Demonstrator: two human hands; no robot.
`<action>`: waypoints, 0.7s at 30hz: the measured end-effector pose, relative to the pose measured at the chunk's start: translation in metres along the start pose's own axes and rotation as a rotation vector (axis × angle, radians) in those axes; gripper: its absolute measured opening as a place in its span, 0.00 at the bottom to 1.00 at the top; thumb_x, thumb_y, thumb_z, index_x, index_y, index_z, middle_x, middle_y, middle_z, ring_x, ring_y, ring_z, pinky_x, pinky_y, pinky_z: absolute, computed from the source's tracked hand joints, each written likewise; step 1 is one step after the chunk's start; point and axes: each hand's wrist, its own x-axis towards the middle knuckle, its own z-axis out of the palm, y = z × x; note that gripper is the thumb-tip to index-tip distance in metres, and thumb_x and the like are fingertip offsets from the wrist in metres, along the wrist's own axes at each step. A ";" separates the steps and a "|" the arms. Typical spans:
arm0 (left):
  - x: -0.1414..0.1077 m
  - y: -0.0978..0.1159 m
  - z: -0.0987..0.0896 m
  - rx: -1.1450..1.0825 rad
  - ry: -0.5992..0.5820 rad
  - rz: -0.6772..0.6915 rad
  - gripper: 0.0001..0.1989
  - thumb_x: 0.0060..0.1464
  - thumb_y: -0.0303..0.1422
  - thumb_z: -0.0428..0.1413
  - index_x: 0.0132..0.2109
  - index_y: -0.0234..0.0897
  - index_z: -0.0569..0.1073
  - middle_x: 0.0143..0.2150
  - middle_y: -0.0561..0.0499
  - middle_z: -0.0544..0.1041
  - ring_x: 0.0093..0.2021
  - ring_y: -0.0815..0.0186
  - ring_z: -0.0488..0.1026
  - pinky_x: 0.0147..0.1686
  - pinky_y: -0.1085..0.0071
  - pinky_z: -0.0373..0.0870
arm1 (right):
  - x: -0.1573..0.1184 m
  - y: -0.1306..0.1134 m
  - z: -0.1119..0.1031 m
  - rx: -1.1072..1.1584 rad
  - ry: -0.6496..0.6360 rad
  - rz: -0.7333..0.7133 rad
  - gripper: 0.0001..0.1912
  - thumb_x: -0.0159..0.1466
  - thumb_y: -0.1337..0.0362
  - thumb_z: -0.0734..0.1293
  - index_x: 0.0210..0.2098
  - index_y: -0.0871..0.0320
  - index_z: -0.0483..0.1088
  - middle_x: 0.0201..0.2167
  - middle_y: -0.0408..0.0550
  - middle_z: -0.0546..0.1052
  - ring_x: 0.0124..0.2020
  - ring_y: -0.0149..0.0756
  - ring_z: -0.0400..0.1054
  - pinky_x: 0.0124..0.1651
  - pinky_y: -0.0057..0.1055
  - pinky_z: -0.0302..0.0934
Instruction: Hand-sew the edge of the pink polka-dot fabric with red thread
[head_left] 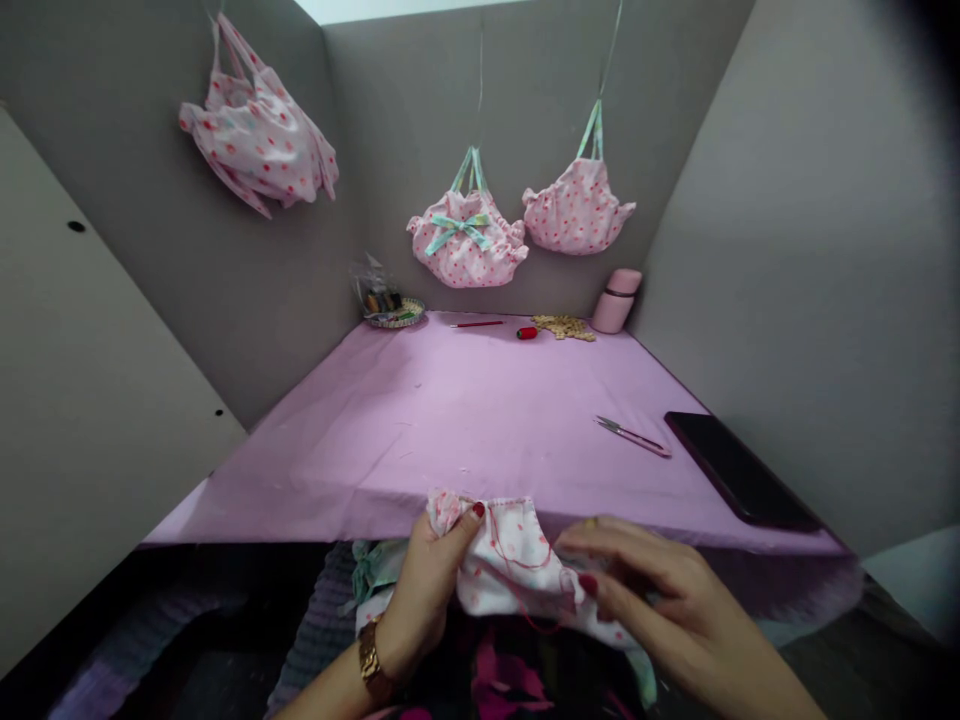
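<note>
My left hand (439,570) pinches the upper edge of a small white cloth piece with pink dots (514,565), its thumb lying on top beside a gathered pink bit. A red thread (510,560) loops loosely across this cloth from a stitched edge. My right hand (660,590) hovers at the cloth's right side, fingers half bent and thumb apart from the forefinger. Its thumb tip is close to a puckered corner, and whether it touches is unclear. I make out no needle. More dotted cloth with green ties (365,570) hangs below the left hand over my lap.
On the lilac-covered table (450,420) lie thread snips (634,437), a dark phone or tablet (739,470), a red thread spool (527,333), a red pencil (477,324), wooden pieces (562,327), a tray (397,313) and a pink flask (616,302). Dotted sewn pieces (469,240) hang behind.
</note>
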 end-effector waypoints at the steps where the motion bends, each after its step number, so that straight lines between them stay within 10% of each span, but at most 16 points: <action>1: -0.001 0.001 0.001 0.008 -0.003 0.006 0.09 0.49 0.35 0.58 0.36 0.34 0.70 0.31 0.51 0.75 0.31 0.66 0.70 0.36 0.70 0.66 | 0.003 -0.001 0.001 -0.113 0.076 -0.049 0.09 0.61 0.62 0.62 0.39 0.55 0.72 0.32 0.49 0.72 0.29 0.32 0.67 0.28 0.26 0.61; 13: 0.000 -0.002 -0.001 0.206 -0.108 0.022 0.10 0.45 0.35 0.59 0.30 0.33 0.70 0.26 0.53 0.70 0.28 0.68 0.65 0.31 0.73 0.62 | 0.040 0.011 0.054 -0.252 0.165 -0.327 0.10 0.64 0.69 0.57 0.34 0.58 0.70 0.29 0.49 0.68 0.32 0.33 0.64 0.34 0.28 0.59; 21: -0.001 -0.004 -0.002 0.149 -0.093 -0.024 0.10 0.49 0.36 0.56 0.35 0.33 0.72 0.31 0.49 0.74 0.31 0.65 0.68 0.36 0.70 0.64 | 0.021 -0.014 0.007 0.397 0.504 -0.175 0.04 0.65 0.60 0.58 0.33 0.51 0.58 0.18 0.38 0.58 0.13 0.25 0.50 0.12 0.21 0.43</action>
